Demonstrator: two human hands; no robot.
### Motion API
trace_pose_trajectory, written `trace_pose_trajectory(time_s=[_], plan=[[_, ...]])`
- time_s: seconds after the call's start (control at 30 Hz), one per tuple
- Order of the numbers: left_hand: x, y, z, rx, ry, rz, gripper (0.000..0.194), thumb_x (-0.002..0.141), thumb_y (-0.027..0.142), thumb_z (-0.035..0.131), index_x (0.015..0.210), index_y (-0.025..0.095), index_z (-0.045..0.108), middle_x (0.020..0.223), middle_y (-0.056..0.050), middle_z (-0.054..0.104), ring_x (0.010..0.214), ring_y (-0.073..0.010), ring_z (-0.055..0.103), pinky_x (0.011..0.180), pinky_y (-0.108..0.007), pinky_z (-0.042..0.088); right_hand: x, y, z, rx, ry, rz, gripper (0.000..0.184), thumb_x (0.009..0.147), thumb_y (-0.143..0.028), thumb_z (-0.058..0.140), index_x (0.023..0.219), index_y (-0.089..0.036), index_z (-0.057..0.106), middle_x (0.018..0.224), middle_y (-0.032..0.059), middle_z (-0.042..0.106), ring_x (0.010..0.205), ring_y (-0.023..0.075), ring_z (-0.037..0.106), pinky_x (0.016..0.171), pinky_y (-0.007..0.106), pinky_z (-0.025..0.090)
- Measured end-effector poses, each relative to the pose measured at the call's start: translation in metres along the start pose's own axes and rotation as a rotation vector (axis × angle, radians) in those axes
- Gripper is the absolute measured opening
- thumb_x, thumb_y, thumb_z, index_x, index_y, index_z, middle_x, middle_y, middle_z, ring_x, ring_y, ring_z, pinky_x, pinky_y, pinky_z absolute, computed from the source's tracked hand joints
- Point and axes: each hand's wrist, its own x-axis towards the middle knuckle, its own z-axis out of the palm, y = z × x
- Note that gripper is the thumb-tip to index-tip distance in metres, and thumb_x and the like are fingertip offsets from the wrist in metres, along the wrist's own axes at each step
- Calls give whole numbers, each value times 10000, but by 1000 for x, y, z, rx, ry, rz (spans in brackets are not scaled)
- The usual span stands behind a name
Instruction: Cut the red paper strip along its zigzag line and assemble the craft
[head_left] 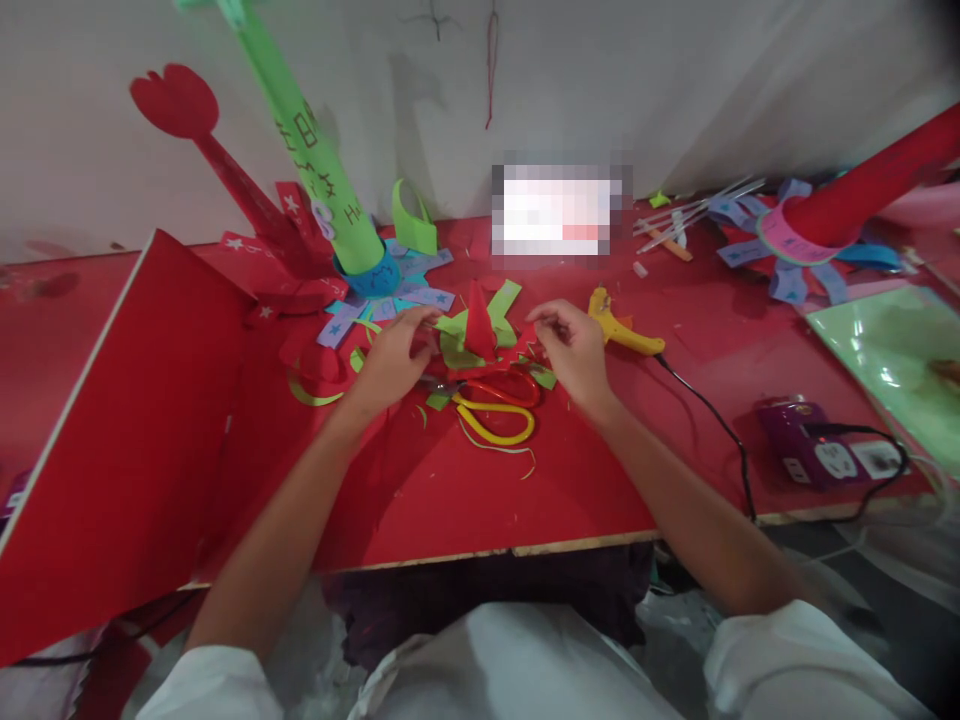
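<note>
My right hand point(574, 350) pinches a red paper piece point(523, 350) with a zigzag edge. Curled fingers on my left hand point(401, 352) meet beside the green paper scraps point(454, 345); what they hold, if anything, is hidden. Between the hands a pointed red paper piece point(480, 325) stands up among the scraps. Scissors point(499, 422) with one red and one yellow handle loop lie just below, their blades mostly covered by my left hand and the paper. A yellow glue gun point(626, 325) rests right of my right hand.
A green paper tube point(315, 160) stands at back left near a red paper flower point(176, 100). An upright red board point(127, 450) walls off the left. On the right are a red tube point(877, 185), a purple power box point(814, 445) with a cord, and a green sheet point(885, 340).
</note>
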Motion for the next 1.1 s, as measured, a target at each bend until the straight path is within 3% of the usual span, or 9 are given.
trace_pose_trajectory(time_s=[0.07, 0.13, 0.3, 0.57, 0.67, 0.77, 0.87, 0.97, 1.1], plan=[[13, 4, 2, -106, -35, 53, 588, 894, 184, 694, 1471, 205, 581, 1478, -156, 675, 1306, -260, 686, 1098, -428, 572, 2, 3, -2, 28, 20, -1, 139, 933, -198, 575, 931, -244, 707, 807, 9, 693, 674, 171, 608, 643, 326, 496], [27, 12, 5, -140, -29, 85, 615, 890, 237, 770, 1478, 196, 592, 1480, -159, 682, 1320, -273, 686, 1109, -427, 567, 3, 7, -5, 71, 29, -11, 144, 930, -189, 577, 924, -242, 710, 806, 6, 683, 668, 167, 596, 637, 325, 480], [53, 44, 5, 67, -107, 69, 340, 928, 256, 784, 1259, 179, 758, 1293, -116, 801, 1164, -276, 756, 1059, -424, 566, 3, 14, -11, 123, 21, -27, 157, 906, -169, 588, 904, -244, 725, 788, -6, 660, 632, 150, 537, 594, 311, 400], [51, 56, 15, 248, -233, 105, 225, 980, 294, 714, 1179, 212, 777, 1204, -76, 806, 1089, -278, 758, 969, -390, 553, 0, 9, -7, 158, -12, -5, 141, 920, -182, 617, 892, -249, 738, 677, -35, 586, 553, 130, 456, 550, 307, 336], [50, 64, 4, 393, -250, 48, 212, 1003, 325, 696, 1152, 184, 750, 1120, -103, 800, 1022, -294, 752, 875, -386, 536, -3, 5, -9, 191, -21, -25, 113, 931, -204, 654, 888, -253, 747, 694, -32, 588, 554, 127, 447, 552, 312, 345], [41, 79, -17, 571, -204, -30, 174, 1032, 363, 676, 1075, 200, 721, 1011, -84, 783, 949, -291, 741, 771, -365, 491, -3, -1, -13, 321, -2, -42, 79, 931, -263, 698, 865, -254, 740, 746, -18, 603, 584, 134, 458, 565, 318, 373], [21, 98, -25, 686, -328, 54, 158, 1047, 347, 655, 968, 216, 699, 922, -56, 750, 881, -281, 727, 672, -348, 432, 2, -2, -20, 481, 85, -53, 96, 898, -311, 712, 819, -260, 731, 768, 2, 601, 624, 154, 478, 570, 324, 392], [-6, 116, -7, 688, -511, 225, 161, 1074, 238, 590, 1183, 211, 705, 1131, -71, 758, 1002, -280, 748, 676, -342, 466, 10, 3, -27, 548, 174, -32, 78, 846, -327, 731, 789, -275, 720, 803, 30, 612, 685, 186, 514, 596, 343, 428], [-31, 128, 28, 835, -600, 301, 341, 1101, 141, 458, 1376, 150, 660, 1302, -151, 705, 1087, -310, 758, 700, -375, 545, 17, 16, -32, 545, 206, 21, 82, 844, -347, 713, 778, -305, 692, 807, 35, 600, 677, 206, 480, 599, 365, 417]])
